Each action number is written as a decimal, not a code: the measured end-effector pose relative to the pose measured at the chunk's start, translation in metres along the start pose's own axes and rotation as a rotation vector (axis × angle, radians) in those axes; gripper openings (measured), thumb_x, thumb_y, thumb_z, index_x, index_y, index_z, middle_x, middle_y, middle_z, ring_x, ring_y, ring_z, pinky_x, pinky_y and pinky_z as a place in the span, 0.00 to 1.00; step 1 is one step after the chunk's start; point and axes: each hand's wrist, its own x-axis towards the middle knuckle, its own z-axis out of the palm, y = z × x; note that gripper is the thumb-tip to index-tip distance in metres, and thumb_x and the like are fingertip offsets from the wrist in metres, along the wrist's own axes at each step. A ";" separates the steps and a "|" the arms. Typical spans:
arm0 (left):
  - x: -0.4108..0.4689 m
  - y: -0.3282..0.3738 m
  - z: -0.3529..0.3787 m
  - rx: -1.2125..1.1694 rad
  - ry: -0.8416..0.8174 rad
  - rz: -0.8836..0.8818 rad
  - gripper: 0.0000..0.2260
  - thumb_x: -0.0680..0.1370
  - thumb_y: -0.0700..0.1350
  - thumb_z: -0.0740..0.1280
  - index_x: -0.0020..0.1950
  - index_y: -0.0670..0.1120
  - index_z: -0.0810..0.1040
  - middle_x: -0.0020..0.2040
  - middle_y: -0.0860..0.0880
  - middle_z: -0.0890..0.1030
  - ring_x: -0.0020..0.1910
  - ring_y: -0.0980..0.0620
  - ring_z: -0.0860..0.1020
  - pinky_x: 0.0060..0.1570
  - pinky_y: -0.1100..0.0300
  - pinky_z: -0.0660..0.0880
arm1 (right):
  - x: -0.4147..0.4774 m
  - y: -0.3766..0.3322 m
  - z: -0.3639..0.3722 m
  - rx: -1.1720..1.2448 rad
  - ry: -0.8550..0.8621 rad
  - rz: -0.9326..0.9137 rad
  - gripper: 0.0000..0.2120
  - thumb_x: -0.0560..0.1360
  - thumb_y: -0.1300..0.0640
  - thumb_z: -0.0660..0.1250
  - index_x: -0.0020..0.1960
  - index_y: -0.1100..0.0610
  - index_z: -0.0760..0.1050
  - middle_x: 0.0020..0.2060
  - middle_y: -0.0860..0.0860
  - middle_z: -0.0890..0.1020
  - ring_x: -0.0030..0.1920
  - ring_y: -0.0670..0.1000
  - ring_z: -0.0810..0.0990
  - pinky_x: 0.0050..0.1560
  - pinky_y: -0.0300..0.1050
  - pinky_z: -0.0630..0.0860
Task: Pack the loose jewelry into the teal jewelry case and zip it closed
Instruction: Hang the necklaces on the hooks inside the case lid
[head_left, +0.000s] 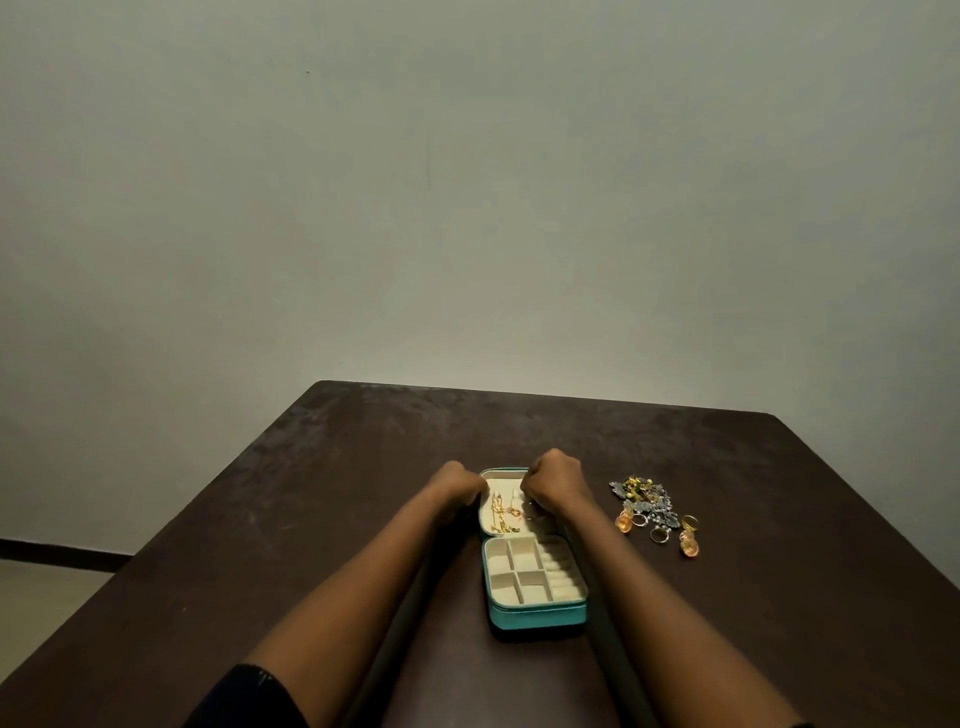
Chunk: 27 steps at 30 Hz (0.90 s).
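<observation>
On the counter, the open case lies between our forearms as our left hand and right hand curl over its lid, seemingly securing a gold chain; what they grip, we cannot tell. Loose jewelry lies at three o'clock.

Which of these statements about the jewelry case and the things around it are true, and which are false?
1. The teal jewelry case lies open on the table. True.
2. The loose jewelry lies to the left of the case. False: it lies on the table to the right of the case.
3. The left hand and the right hand are both at the far half of the case. True.
4. The compartments in the near half are full of rings. False: they look empty.
5. Gold chains lie in the far half. True.
</observation>
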 end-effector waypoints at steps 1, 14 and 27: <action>-0.002 0.001 0.000 -0.092 -0.023 0.002 0.13 0.76 0.38 0.63 0.57 0.32 0.76 0.51 0.40 0.80 0.51 0.45 0.81 0.45 0.58 0.76 | -0.002 0.000 -0.002 0.001 -0.002 0.006 0.11 0.72 0.65 0.63 0.51 0.65 0.81 0.50 0.61 0.83 0.53 0.58 0.80 0.48 0.46 0.77; -0.029 0.001 0.000 -0.547 -0.016 0.274 0.13 0.82 0.43 0.56 0.65 0.39 0.69 0.51 0.43 0.79 0.44 0.49 0.79 0.40 0.56 0.79 | -0.033 -0.025 -0.036 0.654 -0.264 0.221 0.08 0.71 0.74 0.63 0.35 0.66 0.74 0.26 0.57 0.77 0.26 0.52 0.76 0.30 0.44 0.73; -0.035 -0.010 0.006 -0.547 -0.020 0.325 0.16 0.82 0.42 0.55 0.70 0.44 0.63 0.48 0.47 0.77 0.42 0.53 0.78 0.39 0.59 0.78 | -0.033 -0.027 -0.033 0.674 -0.070 0.020 0.10 0.74 0.72 0.63 0.39 0.59 0.74 0.36 0.57 0.78 0.36 0.50 0.78 0.38 0.46 0.77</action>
